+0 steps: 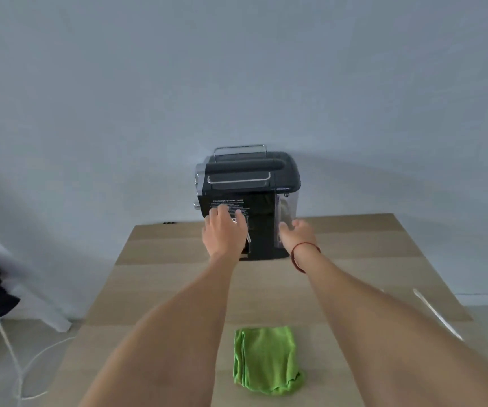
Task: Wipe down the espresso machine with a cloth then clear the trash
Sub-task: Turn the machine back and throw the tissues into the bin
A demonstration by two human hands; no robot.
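Cloth: a green cloth (266, 359), folded, lies flat at the near end of the table (160, 289), between the person's two forearms; no hand touches it.
Strip: a thin white strip (436, 312) lies on the right part of the table, well apart from the cloth and the machine; what it is I cannot tell.
Floor: a white cable (5, 327) runs over the floor left of the table.
Left hand: the left hand (225, 233) is released, its fingers straight and spread, laid flat on the black side of the machine that faces the person, over the white printed text.
Right hand: the right hand (298, 233), with a red string (301, 254) on the wrist, is just beside the clear water tank (288, 207); its fingers are only lightly bent and grasp nothing. Whether it touches the tank I cannot tell.
Espresso machine: the espresso machine (254, 177) stands upright at the far end of the table, about in the middle, with a metal rail on its top.
Wall: a plain pale wall (237, 69) is close behind the machine.
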